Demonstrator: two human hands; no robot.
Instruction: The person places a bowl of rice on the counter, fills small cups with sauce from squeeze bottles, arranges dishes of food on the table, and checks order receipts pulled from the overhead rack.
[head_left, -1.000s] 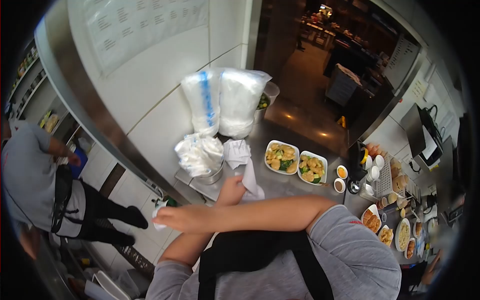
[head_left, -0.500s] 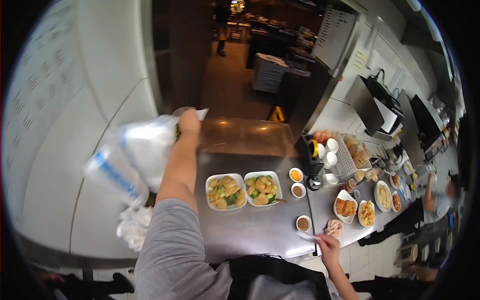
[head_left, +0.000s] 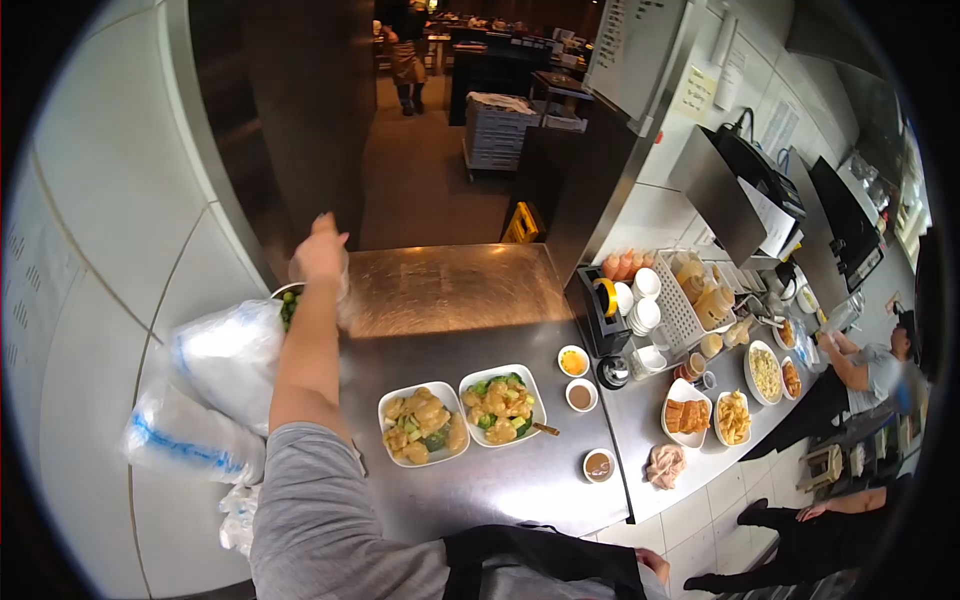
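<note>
My left hand (head_left: 322, 252) reaches to the far left of the steel counter, over a translucent round container whose outline shows around it. A finger stretches forward with the thumb apart; the other fingers are partly hidden, and nothing shows between them. Close to my left forearm is a pale bowl of green food (head_left: 290, 302). Low beside the apron (head_left: 560, 565), my right hand (head_left: 654, 566) is mostly hidden, so its grip cannot be made out. Two square white dishes of sauced food with broccoli, one left (head_left: 423, 424) and one right (head_left: 503, 404), sit on the counter between my arms.
Plastic bags (head_left: 195, 430) stand left. Small sauce cups, such as one of brown sauce (head_left: 598, 465), line the right side near a crumpled cloth (head_left: 666, 466), fried food dishes (head_left: 734, 418) and a perforated rack (head_left: 680, 312). A co-worker (head_left: 868, 370) stands at far right.
My view has shifted, with the counter now lower in it. My right hand has drawn back to the apron, and its thin pale slip is out of sight. The white piece by my left hand no longer shows.
</note>
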